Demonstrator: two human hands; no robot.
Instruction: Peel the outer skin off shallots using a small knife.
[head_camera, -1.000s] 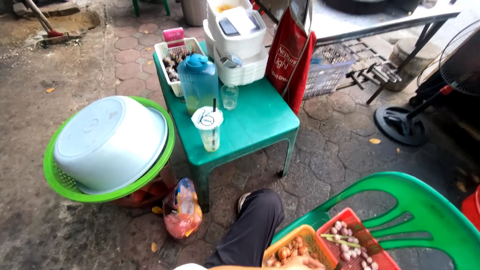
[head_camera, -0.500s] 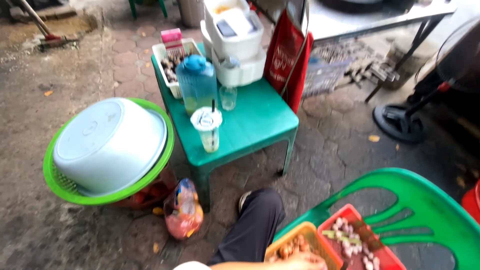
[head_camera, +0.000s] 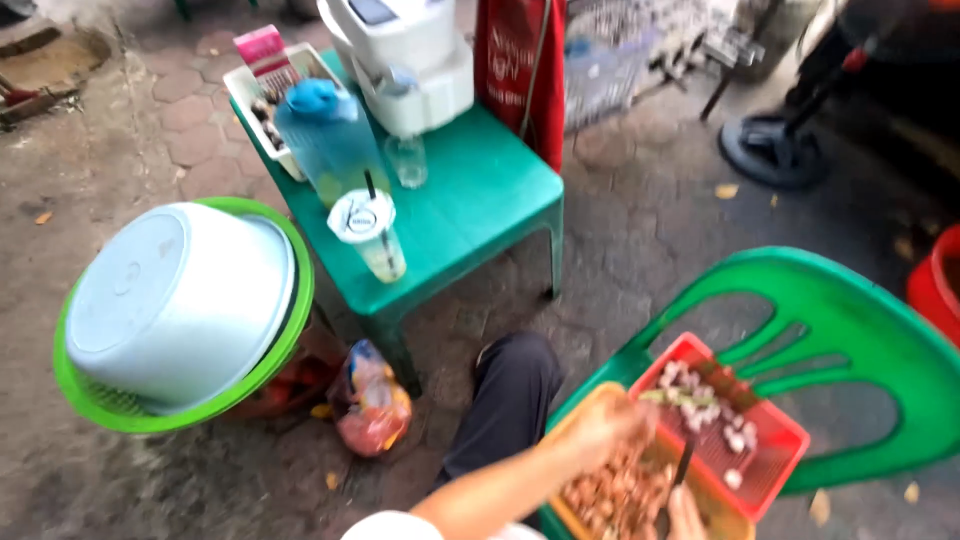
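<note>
While your blurred left hand (head_camera: 610, 425) dips into the yellow basket (head_camera: 720, 515) of brownish bulbs, fingers' grip unclear, your right hand (head_camera: 685, 512) pinches a dark knife (head_camera: 680, 470).

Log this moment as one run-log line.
left hand: reaching into yellow basket | right hand: holds dark knife | red basket: beside, on green chair

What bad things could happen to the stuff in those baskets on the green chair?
The red basket and the yellow basket sit on a tipped green chair, so a nudge might slide them off and spill the small pieces. The right hand seems to hold a dark, thin tool, maybe a knife, close to the left hand, so a slip could nick a finger.
</note>
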